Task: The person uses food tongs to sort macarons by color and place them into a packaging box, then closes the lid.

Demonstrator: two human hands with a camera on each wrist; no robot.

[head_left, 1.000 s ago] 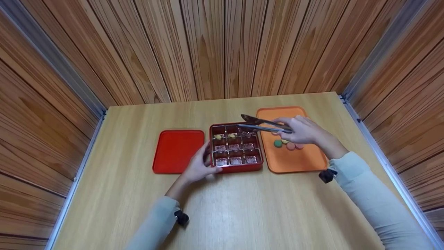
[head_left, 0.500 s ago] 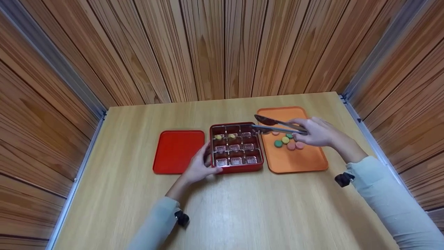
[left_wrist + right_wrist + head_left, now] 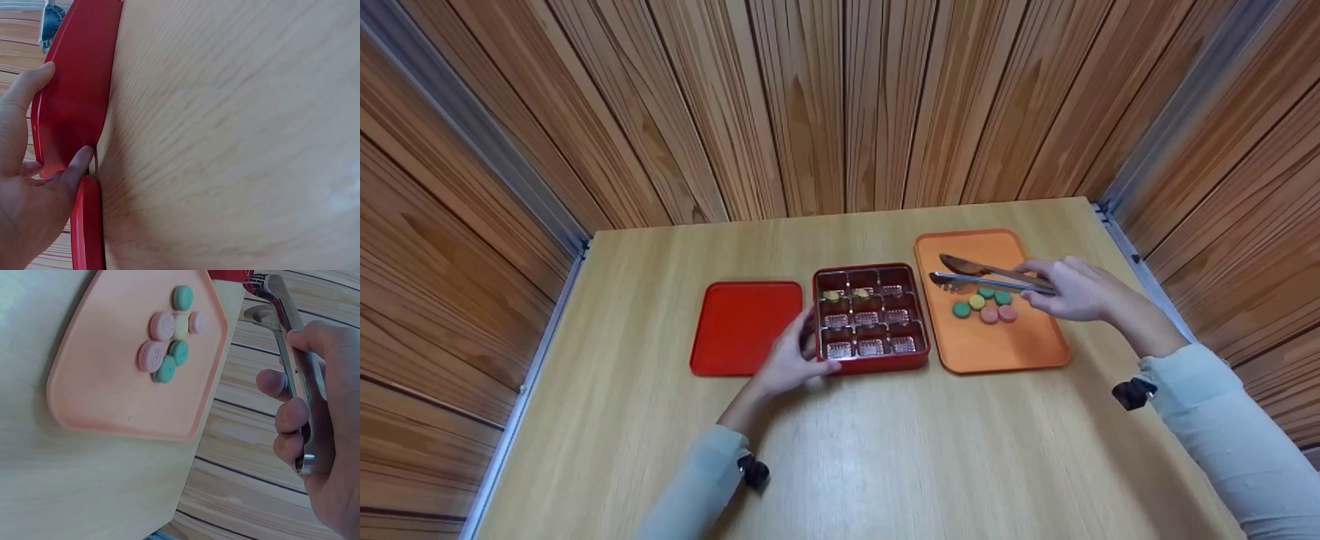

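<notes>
Tongs (image 3: 986, 277) of bright metal sit gripped in the right hand (image 3: 1072, 289), tips apart over the macarons (image 3: 984, 304) on the orange tray (image 3: 1005, 345). Left hand (image 3: 791, 360) presses relaxed fingers against the red compartment box (image 3: 870, 319); red lid (image 3: 744, 326) lies beside. No readable writing.

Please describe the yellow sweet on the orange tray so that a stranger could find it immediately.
Look at the orange tray right of the red divided box. A small cluster of round sweets lies there; the yellow sweet sits among them, the only yellow one between green and pink pieces.
</notes>
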